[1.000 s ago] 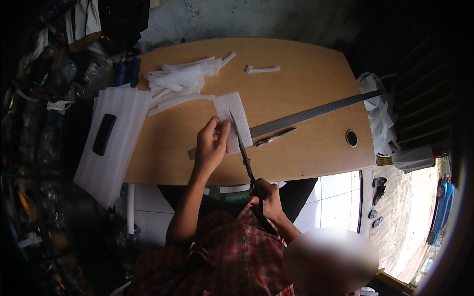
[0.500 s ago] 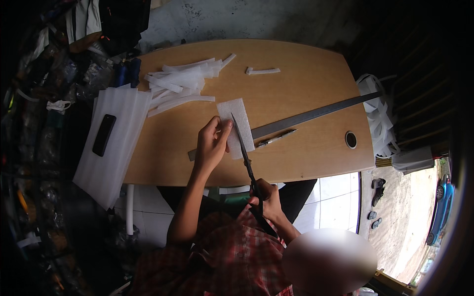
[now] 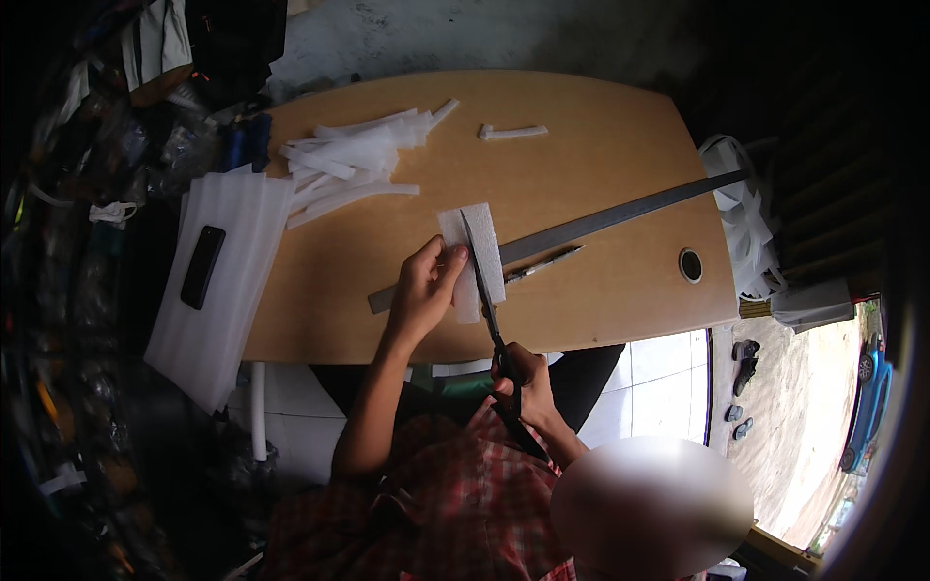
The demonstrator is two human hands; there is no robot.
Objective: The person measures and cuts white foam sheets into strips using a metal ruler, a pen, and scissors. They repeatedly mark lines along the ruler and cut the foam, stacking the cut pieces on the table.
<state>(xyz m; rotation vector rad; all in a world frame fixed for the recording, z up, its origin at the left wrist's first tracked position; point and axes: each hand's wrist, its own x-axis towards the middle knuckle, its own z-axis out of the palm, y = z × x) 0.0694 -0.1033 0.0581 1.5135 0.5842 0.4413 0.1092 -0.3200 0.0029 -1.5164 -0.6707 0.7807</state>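
Note:
A small white foam sheet (image 3: 489, 254) is held up over the near part of the table by my left hand (image 3: 429, 286), thumb and fingers pinching its left edge. My right hand (image 3: 529, 382) is closed round the handles of long dark scissors (image 3: 490, 308) by the table's front edge. Their blades lie lengthwise along the foam, pointing away from me. Whether the blades have cut through cannot be told. Partly behind the foam, a long metal ruler (image 3: 620, 215) runs slantwise over the table, with a pen (image 3: 544, 263) next to it.
White foam strips (image 3: 363, 155) lie heaped at the table's far left, and one short strip (image 3: 513, 132) lies apart. Larger foam sheets (image 3: 208, 339) overhang the left edge with a black phone (image 3: 203, 267) on top. A round hole (image 3: 690, 264) is near the right edge, where white strips (image 3: 751, 228) hang.
My left hand and the foam sheet have shifted slightly right and towards me. The scissors stay along the foam, and my right hand has moved only a little.

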